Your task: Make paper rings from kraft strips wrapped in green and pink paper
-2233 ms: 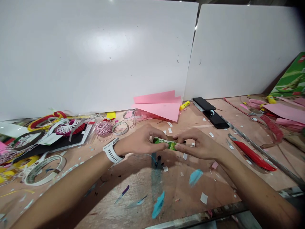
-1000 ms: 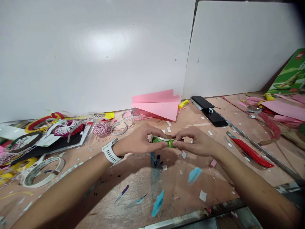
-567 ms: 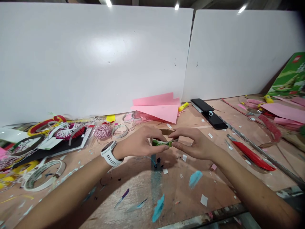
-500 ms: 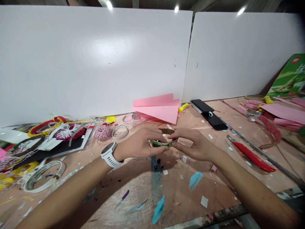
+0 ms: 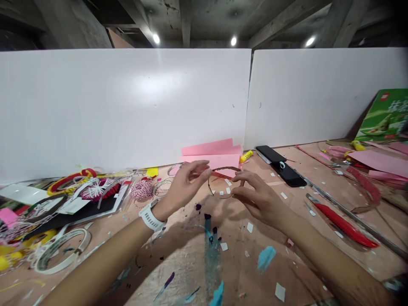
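A narrow brown cardboard strip point(image 5: 227, 168), bent into an open loop, hangs above the table between my hands. Its far side arches up, while its two near ends stand apart. My left hand point(image 5: 188, 182), with a white watch point(image 5: 152, 216) on the wrist, pinches the loop's left side between thumb and fingers. On the right side, the fingers of my right hand point(image 5: 259, 196) close round the strip and partly cover it. Behind the loop lie folded pink paper sheets point(image 5: 212, 148).
Left are a red-and-white twine ball point(image 5: 142, 190), a tape roll point(image 5: 63, 250) and several craft rings. Two phones point(image 5: 288, 172), a red utility knife point(image 5: 344, 225) and a metal ruler point(image 5: 357, 216) lie right. A yellow glue stick point(image 5: 246, 156) is near the white board point(image 5: 127, 106).
The loop, earlier with its green printed ends together at the front, has come apart there. My hands have spread and risen slightly, and the head view has tilted up.
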Demonstrator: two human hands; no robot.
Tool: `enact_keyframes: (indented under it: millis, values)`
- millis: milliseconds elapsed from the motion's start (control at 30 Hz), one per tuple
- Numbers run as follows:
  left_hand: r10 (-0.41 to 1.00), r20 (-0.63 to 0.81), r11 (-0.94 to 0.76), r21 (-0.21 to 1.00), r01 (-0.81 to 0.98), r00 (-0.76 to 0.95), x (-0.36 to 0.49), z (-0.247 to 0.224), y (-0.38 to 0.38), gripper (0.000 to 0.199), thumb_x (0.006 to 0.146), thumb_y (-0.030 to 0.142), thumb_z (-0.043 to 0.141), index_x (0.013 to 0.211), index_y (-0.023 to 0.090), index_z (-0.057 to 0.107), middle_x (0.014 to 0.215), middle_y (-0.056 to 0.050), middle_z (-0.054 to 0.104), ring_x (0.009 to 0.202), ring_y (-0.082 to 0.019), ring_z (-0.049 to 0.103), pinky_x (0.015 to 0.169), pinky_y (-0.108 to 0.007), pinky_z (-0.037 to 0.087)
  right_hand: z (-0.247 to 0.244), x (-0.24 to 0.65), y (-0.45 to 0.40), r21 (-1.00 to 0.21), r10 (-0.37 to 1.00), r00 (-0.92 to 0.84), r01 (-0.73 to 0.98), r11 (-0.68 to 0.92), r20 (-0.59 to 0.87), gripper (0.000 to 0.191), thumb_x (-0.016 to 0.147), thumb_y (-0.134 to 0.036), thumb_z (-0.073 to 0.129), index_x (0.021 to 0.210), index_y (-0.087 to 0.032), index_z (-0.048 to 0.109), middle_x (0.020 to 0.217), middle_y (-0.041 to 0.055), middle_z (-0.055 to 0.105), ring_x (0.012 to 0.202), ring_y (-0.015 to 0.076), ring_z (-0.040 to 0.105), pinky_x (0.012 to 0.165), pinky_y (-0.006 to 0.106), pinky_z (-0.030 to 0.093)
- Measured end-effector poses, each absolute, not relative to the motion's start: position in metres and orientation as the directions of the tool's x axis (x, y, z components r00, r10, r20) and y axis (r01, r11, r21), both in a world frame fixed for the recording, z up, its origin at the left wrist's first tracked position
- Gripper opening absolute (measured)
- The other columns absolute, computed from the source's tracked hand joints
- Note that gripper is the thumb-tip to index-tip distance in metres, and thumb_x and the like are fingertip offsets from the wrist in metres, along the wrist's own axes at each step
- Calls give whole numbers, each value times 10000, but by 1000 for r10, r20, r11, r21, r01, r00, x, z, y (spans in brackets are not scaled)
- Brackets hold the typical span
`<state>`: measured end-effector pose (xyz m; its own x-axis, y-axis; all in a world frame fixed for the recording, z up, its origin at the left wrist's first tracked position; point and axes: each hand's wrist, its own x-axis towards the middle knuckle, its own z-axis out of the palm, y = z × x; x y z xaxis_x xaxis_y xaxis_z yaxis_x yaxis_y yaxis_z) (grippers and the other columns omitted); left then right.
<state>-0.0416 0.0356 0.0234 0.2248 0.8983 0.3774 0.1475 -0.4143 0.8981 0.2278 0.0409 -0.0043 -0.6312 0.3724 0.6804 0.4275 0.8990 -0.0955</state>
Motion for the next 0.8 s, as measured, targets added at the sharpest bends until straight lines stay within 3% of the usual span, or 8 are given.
enact_keyframes:
  millis: [67,167,433,800]
  values:
    - [910,209,-234,972,26,359,-45,21,43,428,937,472,705,1211,144,710,1154,-151,722,1046,-252,691,991,-466,553,-4,228,42,-46,362,-607,472,881,707,256,951,-66,585,1132,-239,637,1281,147,591,1314,318,532,1065,539,510]
    - [876,143,-147,989,-28,461,-46,16,49,397,896,438,763,1121,113,733,1064,-150,755,928,-230,739,910,-436,608,-6,229,44,2,351,-575,522,853,739,268,953,-74,590,1161,-240,623,1295,155,596,1330,326,529,1093,575,497]
    - [886,151,-103,986,-131,438,-42,16,45,309,898,345,776,1122,134,741,1078,-125,773,898,-182,754,888,-333,616,-12,226,48,26,334,-566,534,845,754,319,954,-150,650,1255,-248,601,1173,123,688,1217,307,625,1060,559,541]
    - [898,154,-96,983,-159,411,-38,17,41,288,891,339,783,1083,127,749,988,-104,776,820,-178,756,837,-331,632,-11,221,43,-21,347,-559,507,862,753,294,939,-94,640,1193,-240,613,1036,88,743,1066,283,687,1011,525,572]
